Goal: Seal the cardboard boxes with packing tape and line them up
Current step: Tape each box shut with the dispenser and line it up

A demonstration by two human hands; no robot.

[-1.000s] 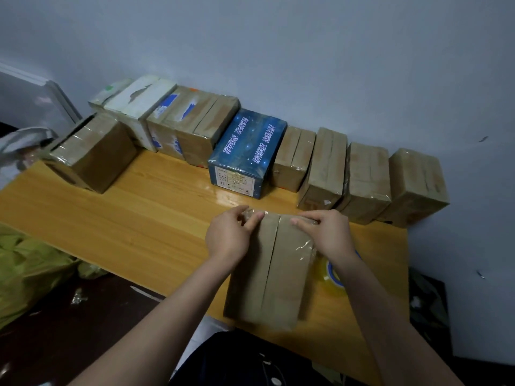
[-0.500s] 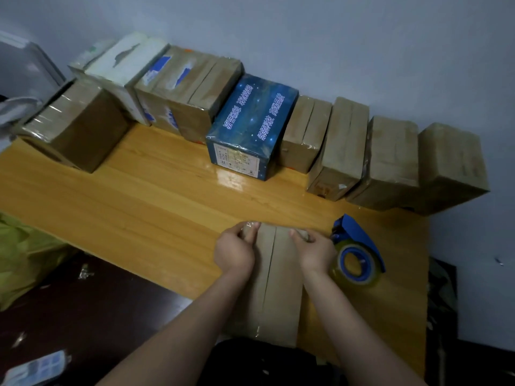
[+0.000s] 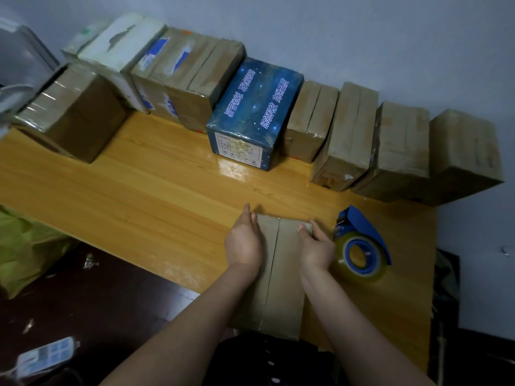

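Note:
A brown cardboard box (image 3: 281,277) lies lengthwise at the near edge of the wooden table (image 3: 145,190), its top seam running away from me. My left hand (image 3: 243,242) presses flat against the box's far left side, fingers straight. On the far right corner rests my right hand (image 3: 317,246), thumb on top and fingers along the side. A blue tape dispenser (image 3: 361,243) with a clear roll lies just right of my right hand. Several taped boxes stand in a row along the wall, among them a blue printed box (image 3: 256,115).
One brown box (image 3: 72,115) stands apart at the table's left end. The table ends just right of the dispenser and of the last box (image 3: 465,154). A green bag (image 3: 25,246) and a power strip (image 3: 44,355) lie on the dark floor to the left.
Both hands slid from the box's far top edge out to its two sides. The view has tilted down and come closer, and the tape dispenser is now uncovered.

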